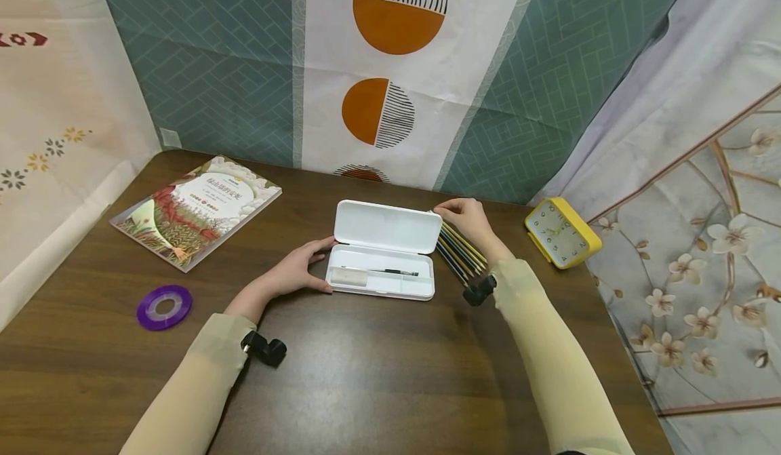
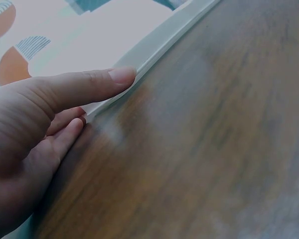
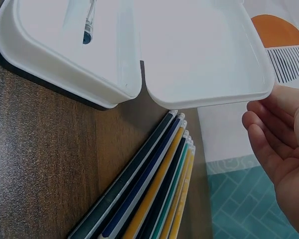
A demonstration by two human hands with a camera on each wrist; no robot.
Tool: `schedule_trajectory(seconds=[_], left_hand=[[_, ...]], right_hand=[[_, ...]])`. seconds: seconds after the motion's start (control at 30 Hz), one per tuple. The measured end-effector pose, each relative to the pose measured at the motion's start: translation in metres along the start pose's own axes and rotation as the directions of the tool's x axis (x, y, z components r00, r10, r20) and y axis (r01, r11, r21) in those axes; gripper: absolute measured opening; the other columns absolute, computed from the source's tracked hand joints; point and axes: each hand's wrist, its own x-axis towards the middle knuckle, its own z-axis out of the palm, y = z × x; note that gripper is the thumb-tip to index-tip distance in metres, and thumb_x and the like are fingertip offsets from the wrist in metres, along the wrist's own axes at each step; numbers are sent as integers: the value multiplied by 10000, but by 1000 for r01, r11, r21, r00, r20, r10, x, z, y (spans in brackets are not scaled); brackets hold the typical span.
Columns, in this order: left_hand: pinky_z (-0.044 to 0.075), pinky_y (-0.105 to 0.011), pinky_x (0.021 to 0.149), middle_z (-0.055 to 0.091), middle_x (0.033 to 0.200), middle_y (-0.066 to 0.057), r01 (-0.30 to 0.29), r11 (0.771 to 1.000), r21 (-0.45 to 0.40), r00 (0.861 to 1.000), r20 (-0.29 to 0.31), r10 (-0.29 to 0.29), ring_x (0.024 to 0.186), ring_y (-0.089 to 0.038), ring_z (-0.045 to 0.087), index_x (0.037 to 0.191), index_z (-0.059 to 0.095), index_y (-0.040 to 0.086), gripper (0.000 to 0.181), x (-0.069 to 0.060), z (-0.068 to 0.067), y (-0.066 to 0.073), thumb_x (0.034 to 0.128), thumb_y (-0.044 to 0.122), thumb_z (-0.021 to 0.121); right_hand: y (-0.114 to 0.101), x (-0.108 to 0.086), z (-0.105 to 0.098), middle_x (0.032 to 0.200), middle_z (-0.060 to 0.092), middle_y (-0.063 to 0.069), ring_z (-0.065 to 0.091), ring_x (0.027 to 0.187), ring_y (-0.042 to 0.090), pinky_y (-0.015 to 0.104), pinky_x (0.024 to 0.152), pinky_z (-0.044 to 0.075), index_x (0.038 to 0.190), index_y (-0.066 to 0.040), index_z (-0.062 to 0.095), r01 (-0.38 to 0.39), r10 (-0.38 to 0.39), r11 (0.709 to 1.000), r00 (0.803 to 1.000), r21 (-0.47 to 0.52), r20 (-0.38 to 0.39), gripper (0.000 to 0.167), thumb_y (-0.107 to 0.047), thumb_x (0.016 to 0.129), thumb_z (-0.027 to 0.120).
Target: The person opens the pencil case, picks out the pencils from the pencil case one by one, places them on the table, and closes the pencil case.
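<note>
A white pencil case (image 1: 383, 285) lies on the table with its lid (image 1: 388, 227) raised. Inside are a clear pen with a dark end (image 1: 399, 272) and a pale eraser-like block (image 1: 349, 277). My left hand (image 1: 291, 267) holds the case's left end, its thumb (image 2: 97, 88) on the front edge and its other fingers farther back. At the lid's upper right corner, my right hand (image 1: 468, 219) pinches the rim between thumb and fingers; the right wrist view shows the remaining fingers (image 3: 266, 134) loosely curled. Several pencils (image 3: 154, 184) in dark, blue, yellow and green lie right of the case.
A yellow alarm clock (image 1: 561, 232) stands at the right table edge. On the left are an illustrated book (image 1: 198, 207) and a purple ring-shaped roll (image 1: 165, 307). Patterned cloth (image 1: 219, 68) hangs behind the wooden table (image 1: 366, 373).
</note>
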Motion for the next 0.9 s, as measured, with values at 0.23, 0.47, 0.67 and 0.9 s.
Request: schedule_trajectory(seconds=[0.23,0.47,0.67,0.9], left_hand=[[350,-497,1178,348,1537,-231,-2,1000,-9,1000,-1,2,1439,-359,311,1521,255,-43,1064,0,1,-2,682,99,893],[352,-496,1175,340,1542,-231,-3,1000,-11,1000,-2,3,1435,-366,319,1521,256,-40,1060,1,1,-3,687,116,892],[351,-490,1178,327,1551,-226,8,1000,-10,1000,1,-8,1440,-359,312,1521,256,-42,1063,1,0,-2,686,118,893],[342,-501,1178,331,1544,-235,-9,1000,-12,1000,-1,9,1437,-368,308,1519,259,-43,1064,0,0,-1,679,101,896]], right_hand=[[0,-7,-1,1169,696,162,656,1062,306,454,910,578,1170,-32,709,-3,2,1000,1000,21,29,337,-289,980,606],[-2,-17,-3,1163,690,212,688,1009,349,480,929,574,1192,28,681,10,-12,1000,998,24,64,383,-284,992,585],[2,-24,-3,1152,688,229,674,1016,382,500,954,559,1214,41,663,8,-15,999,991,52,130,416,-303,1004,560],[9,-39,-3,1189,669,243,661,1063,387,516,1007,526,1232,70,637,27,-46,995,977,91,209,421,-277,1006,559]])
